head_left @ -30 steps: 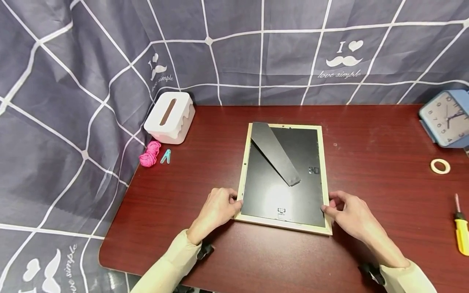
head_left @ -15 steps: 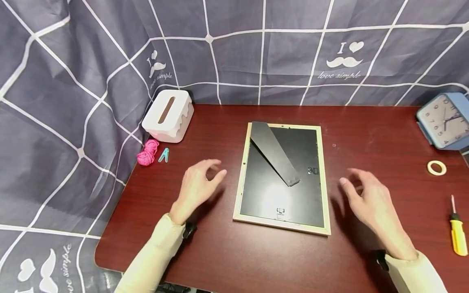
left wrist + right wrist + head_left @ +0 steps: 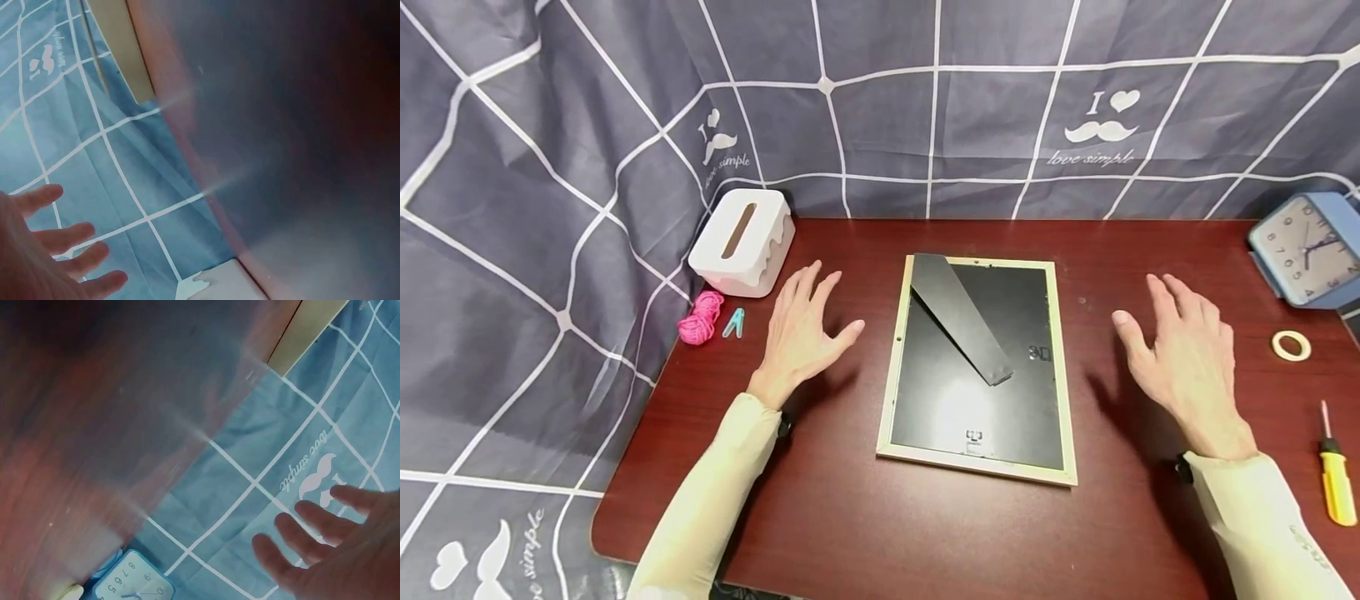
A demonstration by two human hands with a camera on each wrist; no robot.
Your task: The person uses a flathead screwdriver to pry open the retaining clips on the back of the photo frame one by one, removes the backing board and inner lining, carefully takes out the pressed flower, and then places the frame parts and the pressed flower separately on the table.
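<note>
A picture frame (image 3: 977, 358) lies back side up on the dark red table, with a pale wooden border, a black backing and a grey stand strip slanting across it. To its left, apart from it, my left hand (image 3: 801, 337) hovers with fingers spread and nothing in it. My right hand (image 3: 1187, 367) is raised over the table on the other side, fingers extended, also holding nothing. Both wrist views show straight, spread fingers of the left hand (image 3: 44, 250) and right hand (image 3: 331, 544), plus a piece of the frame's pale edge.
At the back left stand a white tissue box (image 3: 743, 242), pink yarn (image 3: 702, 318) and a teal clothespin (image 3: 734, 323). On the right are a blue clock (image 3: 1307, 250), a tape ring (image 3: 1291, 345) and a yellow screwdriver (image 3: 1337, 475). A grey checked curtain (image 3: 985, 108) hangs behind.
Both hands let go of the frame's lower side edges, moved outward, then farther up the table with fingers straightening. The frame stays flat in place.
</note>
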